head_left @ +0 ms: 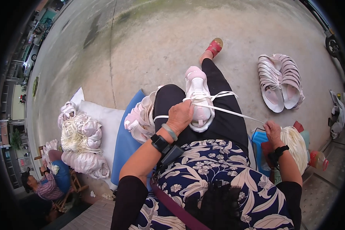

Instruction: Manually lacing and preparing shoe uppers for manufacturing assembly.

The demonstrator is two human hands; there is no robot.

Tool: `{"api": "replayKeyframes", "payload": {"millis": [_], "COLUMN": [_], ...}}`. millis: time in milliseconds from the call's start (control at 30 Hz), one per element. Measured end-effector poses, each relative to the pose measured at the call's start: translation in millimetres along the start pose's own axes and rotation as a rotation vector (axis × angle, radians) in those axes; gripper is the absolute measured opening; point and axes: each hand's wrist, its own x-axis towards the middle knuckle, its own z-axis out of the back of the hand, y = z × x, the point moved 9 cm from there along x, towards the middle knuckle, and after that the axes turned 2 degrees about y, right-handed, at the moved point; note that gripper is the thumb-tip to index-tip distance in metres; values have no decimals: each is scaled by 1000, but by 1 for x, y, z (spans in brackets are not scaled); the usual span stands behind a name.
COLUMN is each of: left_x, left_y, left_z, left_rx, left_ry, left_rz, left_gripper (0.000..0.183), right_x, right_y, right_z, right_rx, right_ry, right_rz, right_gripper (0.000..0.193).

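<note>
A pink and white sneaker (196, 82) lies across my lap, toe pointing away from me, with white lacing over its tongue. My left hand (181, 115) is closed at the lacing near the ankle opening, pinching the shoelace, and a loose length of lace shows left of its wrist. From the sneaker a white shoelace (234, 111) runs taut to the right. My right hand (273, 132) grips the far end of that lace, beside a blue container (259, 142). A further loop of lace lies over my right thigh.
Nested pink-white shoe uppers (281, 82) lie on the concrete at right. More uppers (140, 117) rest beside my left thigh. Stacked uppers and a bundle of cream laces (78, 134) sit on white sheeting. White laces (294, 145) hang at right near a bottle (317, 159). Another person (50, 186) sits far left.
</note>
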Motion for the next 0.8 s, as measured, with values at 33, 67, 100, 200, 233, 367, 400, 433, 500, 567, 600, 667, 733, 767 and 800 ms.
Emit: {"api": "replayKeyframes", "payload": {"millis": [33, 67, 100, 200, 233, 367, 400, 433, 500, 567, 600, 667, 733, 767, 800], "left_x": [0, 2, 2, 13, 14, 19, 20, 21, 24, 30, 24, 27, 29, 29, 29], "left_y": [1, 5, 8, 12, 11, 13, 18, 22, 28, 47, 53, 46, 47, 48, 47], "left_z": [5, 8, 22, 39, 41, 24, 19, 15, 14, -3, -25, -22, -26, -27, -27], "left_rx": [-10, 0, 4, 21, 19, 74, 51, 53, -143, -550, -952, -1026, -1077, -1080, -1025], "left_ry": [10, 17, -97, -222, -234, -133, -117, -114, -128, 55, 237, 271, 308, 307, 307], "left_rz": [-20, -18, -17, -22, -29, -62, -42, -43, -16, 225, 472, 497, 506, 510, 512], "left_gripper": [16, 16, 16, 16, 15, 13, 15, 15, 13, 14, 14, 15, 18, 18, 16], "right_x": [-1, 4, 9, 36, 44, 69, 74, 76, 79, 84, 87, 88, 90, 89, 88], "right_y": [13, 29, 44, 96, 110, 171, 180, 193, 210, 225, 227, 233, 237, 239, 240], "right_z": [-9, -16, -16, -10, -3, 14, 9, 7, 5, -9, -13, -16, -21, -27, -33], "right_rx": [54, 53, 65, 55, 110, 333, 337, 339, 341, 235, 224, 211, 197, 224, 250], "right_ry": [95, 168, 170, 100, 28, -152, -151, -196, -239, -138, -99, -62, -27, 23, 73], "right_rz": [2, 44, 41, 174, 193, 365, 361, 426, 486, 507, 470, 474, 485, 505, 521], "right_gripper": [10, 13, 13, 14, 14, 17, 17, 19, 21, 24, 22, 19, 16, 14, 13]}}
